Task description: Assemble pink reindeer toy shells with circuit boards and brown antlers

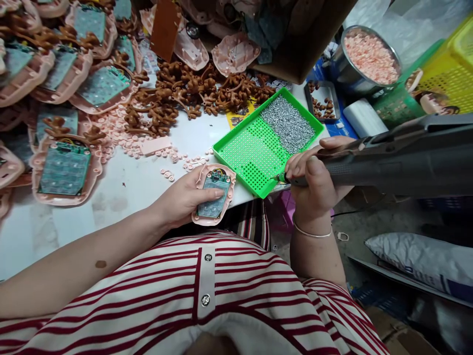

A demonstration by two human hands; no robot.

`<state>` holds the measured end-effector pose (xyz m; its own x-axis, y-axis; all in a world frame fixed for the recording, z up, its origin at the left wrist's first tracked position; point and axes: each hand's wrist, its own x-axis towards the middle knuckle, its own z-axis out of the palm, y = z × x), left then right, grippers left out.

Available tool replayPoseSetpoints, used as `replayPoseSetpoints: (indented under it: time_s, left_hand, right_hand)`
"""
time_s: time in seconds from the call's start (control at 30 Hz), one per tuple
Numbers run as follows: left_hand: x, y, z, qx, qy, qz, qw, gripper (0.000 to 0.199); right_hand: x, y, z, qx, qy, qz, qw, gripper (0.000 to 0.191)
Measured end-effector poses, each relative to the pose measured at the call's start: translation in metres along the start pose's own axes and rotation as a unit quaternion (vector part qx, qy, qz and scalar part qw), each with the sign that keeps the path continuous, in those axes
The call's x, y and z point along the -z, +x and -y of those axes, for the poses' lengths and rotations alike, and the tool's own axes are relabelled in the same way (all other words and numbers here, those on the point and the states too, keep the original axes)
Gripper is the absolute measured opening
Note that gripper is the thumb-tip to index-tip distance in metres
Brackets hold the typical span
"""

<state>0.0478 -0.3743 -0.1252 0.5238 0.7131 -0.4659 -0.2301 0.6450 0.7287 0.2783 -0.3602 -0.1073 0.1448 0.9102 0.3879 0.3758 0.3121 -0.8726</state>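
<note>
My left hand (pixel 192 195) is closed around a pink plastic shell (pixel 209 221) at the table's front edge. A green circuit board (pixel 212 199) sits inside the shell, and my thumb lies across it. In my right hand (pixel 314 177) is a dark electric screwdriver (pixel 369 165), gripped near its front end. Its thin bit points left, over the near right corner of a green perforated tray (pixel 236 133). Small silver screws (pixel 288 123) are heaped in the far part of that tray.
Pink shells with circuit boards (pixel 66 165) crowd the left. Brown plastic parts (pixel 177 93) and small pink pieces (pixel 121 133) are piled in the middle. At the right stand a metal bowl of pink bits (pixel 371 56), a small dark tray (pixel 323 101) and a yellow basket (pixel 449 64).
</note>
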Motion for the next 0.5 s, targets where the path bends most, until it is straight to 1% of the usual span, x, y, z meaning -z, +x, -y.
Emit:
replayPoseSetpoints:
  time_s: [0.1,0.23,0.33,0.43,0.5]
  left_hand:
    - [0.0,0.0,-0.001,-0.002,-0.001,0.0,1.0,0.043]
    - [-0.001,0.0,-0.002,-0.001,-0.008,-0.005,1.0,0.043]
    - [-0.002,-0.001,-0.001,0.006,-0.021,-0.012,1.0,0.044]
    - [-0.002,-0.003,0.0,0.014,-0.03,-0.019,0.999,0.041]
    - [-0.003,-0.005,0.001,0.015,-0.031,-0.018,0.999,0.039]
  right_hand:
    - [-0.002,-0.001,-0.004,0.016,0.033,-0.072,0.997,0.048]
    - [-0.003,-0.001,-0.007,0.036,0.04,-0.059,0.997,0.041]
    - [-0.003,0.002,-0.001,0.059,0.075,-0.04,0.995,0.032]
    - [-0.005,0.006,0.013,0.086,0.146,-0.067,0.983,0.021]
    - [-0.009,0.009,0.026,0.116,0.208,-0.09,0.967,0.016]
